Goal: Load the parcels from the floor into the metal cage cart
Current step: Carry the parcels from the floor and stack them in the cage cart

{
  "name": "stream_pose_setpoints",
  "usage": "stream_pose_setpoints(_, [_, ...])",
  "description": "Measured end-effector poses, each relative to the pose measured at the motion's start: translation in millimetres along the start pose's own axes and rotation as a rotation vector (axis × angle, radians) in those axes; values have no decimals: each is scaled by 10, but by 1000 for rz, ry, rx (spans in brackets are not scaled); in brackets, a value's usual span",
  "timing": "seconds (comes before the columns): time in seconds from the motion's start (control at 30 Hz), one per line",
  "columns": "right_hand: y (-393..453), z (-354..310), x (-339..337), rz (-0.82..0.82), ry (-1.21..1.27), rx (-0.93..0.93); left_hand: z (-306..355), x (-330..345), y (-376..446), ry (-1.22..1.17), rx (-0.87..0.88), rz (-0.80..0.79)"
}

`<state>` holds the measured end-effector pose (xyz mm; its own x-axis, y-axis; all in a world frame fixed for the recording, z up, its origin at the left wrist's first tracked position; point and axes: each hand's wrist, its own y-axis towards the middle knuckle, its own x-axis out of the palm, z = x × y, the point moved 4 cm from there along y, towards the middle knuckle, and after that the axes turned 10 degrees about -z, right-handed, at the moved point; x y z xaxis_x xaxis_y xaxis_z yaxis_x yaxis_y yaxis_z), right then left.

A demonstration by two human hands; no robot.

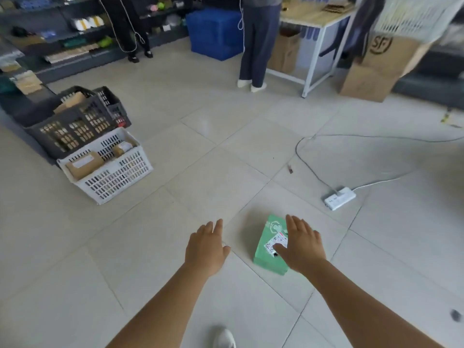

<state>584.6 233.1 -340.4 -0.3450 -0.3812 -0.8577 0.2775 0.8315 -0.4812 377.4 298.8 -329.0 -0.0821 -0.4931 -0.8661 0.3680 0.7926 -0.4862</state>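
A small green parcel [268, 243] with a white shipping label lies flat on the tiled floor, low and right of centre. My right hand [301, 243] hovers over its right half with fingers straight and spread, covering part of the label. Whether it touches the parcel I cannot tell. My left hand [206, 243] is stretched out to the left of the parcel, fingers straight, a short gap away from it and holding nothing. No metal cage cart is in view.
A white basket [120, 177] and dark crates [62, 121] with brown parcels stand at the left. A white power strip [339, 197] and its cable lie right of the parcel. Two people stand at the back near a blue bin [213, 33] and a table [313, 18]. Cardboard boxes [381, 64] stand far right.
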Motion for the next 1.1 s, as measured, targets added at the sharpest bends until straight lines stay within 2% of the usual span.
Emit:
stream_pose_setpoints(0.27, [674,521,304,-27,203,226,259,277,1105,-44,129,-112])
stream_pose_setpoints(0.47, [1414,971,880,-64,375,348,483,802,2023,-127,119,-208])
stream_pose_setpoints(0.6, [2042,1275,1394,-87,461,378,705,1274,2724,-254,85,-232])
stream_pose_setpoints(0.9, [3391,1955,2720,-149,570,439,853,2691,4268,-238,52,-302])
stream_pose_setpoints(1.1, [4033,2204,3463,-187,636,451,858,3550,4921,-278,40,-382])
